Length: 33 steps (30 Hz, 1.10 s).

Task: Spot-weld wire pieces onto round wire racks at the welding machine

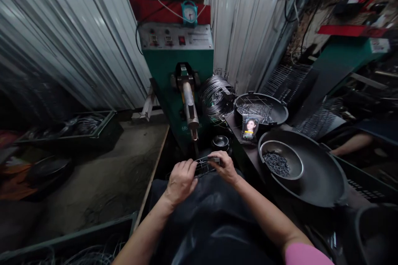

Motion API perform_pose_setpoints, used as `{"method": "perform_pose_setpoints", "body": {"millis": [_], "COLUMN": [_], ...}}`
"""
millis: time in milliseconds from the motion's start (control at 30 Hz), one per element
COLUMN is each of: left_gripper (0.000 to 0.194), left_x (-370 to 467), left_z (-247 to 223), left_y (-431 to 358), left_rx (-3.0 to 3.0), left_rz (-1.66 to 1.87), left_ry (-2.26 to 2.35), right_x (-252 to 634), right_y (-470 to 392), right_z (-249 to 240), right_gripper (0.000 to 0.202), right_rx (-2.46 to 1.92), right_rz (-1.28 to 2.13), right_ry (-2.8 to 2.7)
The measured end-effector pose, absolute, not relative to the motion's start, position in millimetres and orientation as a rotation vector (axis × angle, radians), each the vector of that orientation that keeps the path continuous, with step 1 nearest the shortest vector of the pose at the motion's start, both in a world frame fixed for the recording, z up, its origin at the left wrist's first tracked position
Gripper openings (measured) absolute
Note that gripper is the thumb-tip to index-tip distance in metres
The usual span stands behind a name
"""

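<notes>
Between my two hands is a small wire rack, held just below the rod tip of a green machine. My left hand is closed on the rack's left side. On its right side, my right hand pinches the rim, where a short flat grey piece shows at the fingertips. The machine's metal rod points down toward the rack; whether they touch is unclear. A dark apron lies under both hands.
To the right, a large black pan holds a metal bowl of small metal pieces. Behind it stand a lit phone, another pan with wire parts and stacked wire rings. A person's forearm shows at right.
</notes>
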<state>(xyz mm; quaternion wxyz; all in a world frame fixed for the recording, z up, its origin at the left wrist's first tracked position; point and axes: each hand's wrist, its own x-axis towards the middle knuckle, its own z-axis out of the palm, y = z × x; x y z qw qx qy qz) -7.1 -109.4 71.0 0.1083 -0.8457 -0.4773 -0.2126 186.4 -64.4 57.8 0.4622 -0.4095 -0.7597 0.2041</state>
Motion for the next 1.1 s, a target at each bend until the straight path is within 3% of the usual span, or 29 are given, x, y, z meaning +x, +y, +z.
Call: {"method": "perform_pose_setpoints", "body": {"millis": [167, 333, 400, 567, 733, 867, 1000, 1100], "left_gripper": [0.041, 0.042, 0.042, 0.040, 0.037, 0.035, 0.037, 0.036], "left_x": [-7.8, -11.1, -11.7, -11.2, -16.1, -23.7, -21.0, -12.9], "left_z": [64.3, 56.7, 54.3, 55.9, 59.3, 56.3, 61.0, 69.7], "left_y": [-116.6, -121.1, -122.1, -121.7, -123.8, -121.0, -107.7, -104.1], "left_rx": [-2.533, -2.583, -2.591, -2.559, -2.491, -2.474, -2.463, -2.433], "left_rz": [-0.541, -0.545, -0.567, -0.608, -0.648, -0.674, -0.605, -0.540], "left_ry": [-1.374, -1.312, -1.344, -1.424, -1.437, -1.372, -1.380, -1.400], "right_x": [183.9, 180.5, 180.4, 194.5, 238.9, 298.3, 367.1, 406.5], "right_y": [-66.8, -59.9, -54.8, -48.7, -80.1, -129.1, -189.0, -223.1], "right_z": [66.3, 69.1, 65.7, 59.0, 53.1, 30.2, -3.2, -16.3], "right_gripper": [0.020, 0.028, 0.030, 0.027, 0.025, 0.019, 0.017, 0.022], "right_rx": [-1.016, -0.989, -0.987, -1.090, -1.350, -1.838, -2.508, -2.687], "right_rz": [0.698, 1.394, 1.470, 1.085, 0.756, 0.496, 0.445, 0.497], "right_ry": [-1.957, -1.731, -1.569, -1.237, -1.925, -2.234, -1.908, -1.699]}}
